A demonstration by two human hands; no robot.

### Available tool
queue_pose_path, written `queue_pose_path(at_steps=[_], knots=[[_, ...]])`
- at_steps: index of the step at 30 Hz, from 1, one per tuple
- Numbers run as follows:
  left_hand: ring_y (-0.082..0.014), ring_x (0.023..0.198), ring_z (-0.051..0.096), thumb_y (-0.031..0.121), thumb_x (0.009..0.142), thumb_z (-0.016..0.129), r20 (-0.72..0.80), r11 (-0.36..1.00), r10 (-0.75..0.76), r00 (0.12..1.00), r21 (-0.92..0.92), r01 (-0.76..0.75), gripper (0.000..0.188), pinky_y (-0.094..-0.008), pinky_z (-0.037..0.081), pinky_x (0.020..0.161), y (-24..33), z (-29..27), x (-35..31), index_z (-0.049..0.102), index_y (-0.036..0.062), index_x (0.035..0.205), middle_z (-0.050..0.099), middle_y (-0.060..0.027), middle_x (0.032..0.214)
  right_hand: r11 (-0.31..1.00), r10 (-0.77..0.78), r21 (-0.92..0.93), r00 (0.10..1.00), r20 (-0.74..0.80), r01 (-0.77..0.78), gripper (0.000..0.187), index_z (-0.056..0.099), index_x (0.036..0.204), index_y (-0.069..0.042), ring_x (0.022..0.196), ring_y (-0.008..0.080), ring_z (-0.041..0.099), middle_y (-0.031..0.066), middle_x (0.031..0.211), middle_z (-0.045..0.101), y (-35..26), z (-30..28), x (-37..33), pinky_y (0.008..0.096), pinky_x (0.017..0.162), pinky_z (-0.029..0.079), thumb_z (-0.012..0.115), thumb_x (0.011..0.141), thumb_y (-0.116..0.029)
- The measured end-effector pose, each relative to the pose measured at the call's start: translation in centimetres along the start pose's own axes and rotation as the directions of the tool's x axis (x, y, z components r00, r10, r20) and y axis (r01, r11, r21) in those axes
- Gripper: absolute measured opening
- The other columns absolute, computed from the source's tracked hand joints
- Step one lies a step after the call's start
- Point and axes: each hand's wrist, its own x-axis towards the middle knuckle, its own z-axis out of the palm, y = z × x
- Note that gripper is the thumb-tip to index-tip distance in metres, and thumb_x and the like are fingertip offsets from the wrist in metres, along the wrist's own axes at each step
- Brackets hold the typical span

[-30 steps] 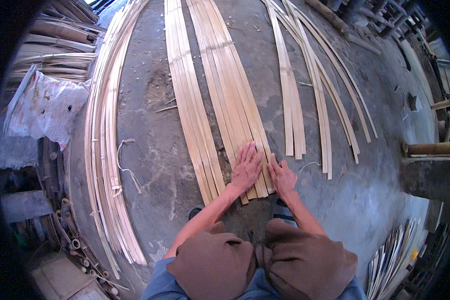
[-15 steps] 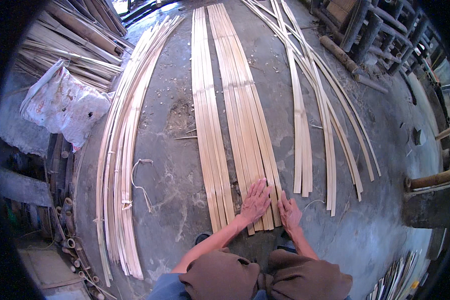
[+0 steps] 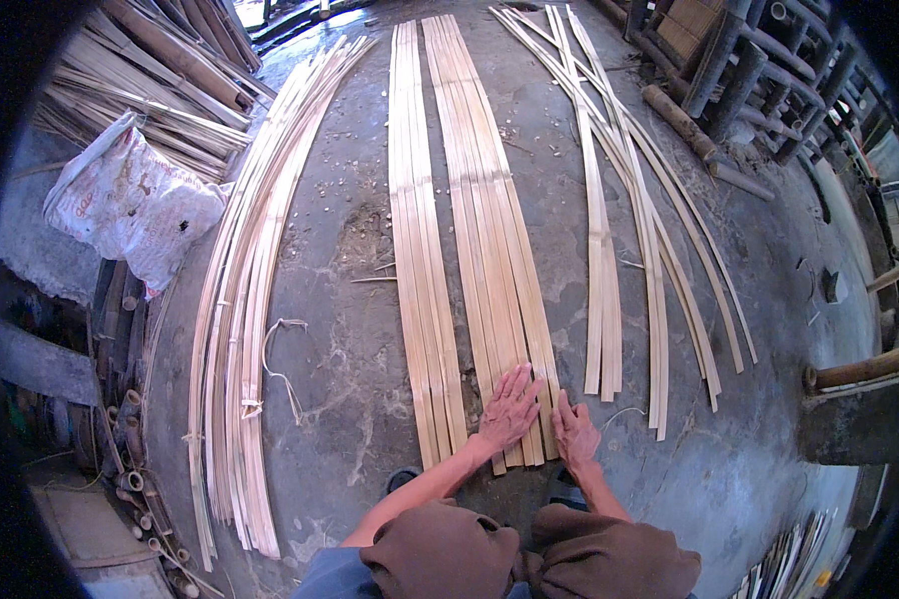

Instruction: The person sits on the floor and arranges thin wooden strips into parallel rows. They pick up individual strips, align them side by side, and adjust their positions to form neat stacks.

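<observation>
Two bare hands work over a grey concrete floor [image 3: 350, 454] in the head view. Flat on a wide row of split-bamboo strips [image 3: 481, 205] lies the left hand [image 3: 510, 409], its fingers slightly fanned and gripping nothing. Just beside it, the right hand [image 3: 575, 435] touches the row's right edge, fingers bent and close together; whether they pinch a strip I cannot tell. The row runs side by side from beneath the left fingers far out ahead of them. Left of those fingers is a narrower row of bamboo strips [image 3: 418, 260]; farther left, a tied bundle of bamboo strips [image 3: 232, 339], with a crumpled whitish sack [image 3: 135, 205] beyond. Ahead and right of the right fingers, loose crossing strips [image 3: 624, 180] fan over the floor, which is stained, cracked and scattered with chips. Well beyond, a bamboo pole [image 3: 679, 120] lies near dark wooden frames [image 3: 734, 90]. Cut bamboo tubes [image 3: 130, 439] crowd the room's side, well left of both hands.
</observation>
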Motion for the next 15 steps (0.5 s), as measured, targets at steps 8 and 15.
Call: queue_pose_path(at_steps=[8, 15], knots=[[-0.0321, 0.149, 0.026, 0.034, 0.098, 0.054, 0.043, 1.000, -0.009, 0.999, 0.027, 0.008, 0.057, -0.0448, 0.017, 0.123, 0.30, -0.54, 0.17, 0.044, 0.0043, 0.146, 0.033, -0.0163, 0.159, 0.998, -0.019, -0.055, 0.999, -0.040, 0.017, 0.046, 0.054, 0.141, -0.019, 0.074, 0.0342, 0.067, 0.0102, 0.097, 0.057, 0.00, 0.50, -0.20, 0.0477, 0.061, 0.055, 0.059, 0.097, -0.033], [-0.0325, 0.149, 0.028, 0.035, 0.097, 0.056, 0.004, 0.999, 0.001, 1.000, -0.041, -0.001, 0.058, -0.0449, 0.017, 0.123, 0.04, -0.25, 0.22, 0.046, 0.0025, 0.144, 0.035, -0.0177, 0.157, 1.000, 0.004, -0.031, 1.000, -0.022, -0.004, 0.046, 0.054, 0.141, -0.017, 0.078, 0.0351, 0.067, 0.0103, 0.099, 0.058, -0.34, 0.14, -0.25, 0.0482, 0.064, 0.055, 0.059, 0.096, -0.031]])
